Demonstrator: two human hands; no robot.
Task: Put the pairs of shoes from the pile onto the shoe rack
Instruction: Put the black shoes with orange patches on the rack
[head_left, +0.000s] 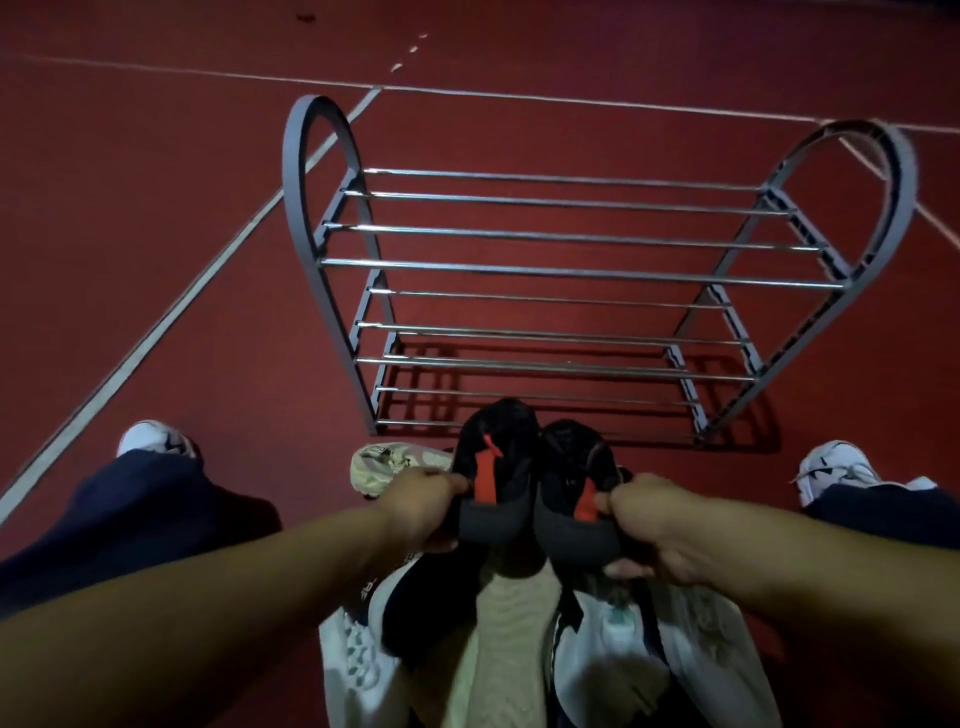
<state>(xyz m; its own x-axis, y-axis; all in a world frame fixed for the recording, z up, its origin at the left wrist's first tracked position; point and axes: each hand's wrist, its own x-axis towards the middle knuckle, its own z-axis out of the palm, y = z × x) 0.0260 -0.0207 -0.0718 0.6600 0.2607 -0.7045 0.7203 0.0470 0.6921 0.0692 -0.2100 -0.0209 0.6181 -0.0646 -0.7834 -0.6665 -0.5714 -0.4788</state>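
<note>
A grey shoe rack with chrome bars stands on the red floor ahead of me, all tiers bare. I hold a pair of black shoes with red heel tabs just above the pile. My left hand grips the heel of the left black shoe. My right hand grips the heel of the right black shoe. Their toes point toward the rack's lowest tier. Below my hands lies the pile of shoes: white, beige and dark ones, partly hidden by my arms.
A beige shoe lies to the left of the held pair. My own feet in white sneakers rest at either side, legs in dark trousers. White court lines cross the red floor.
</note>
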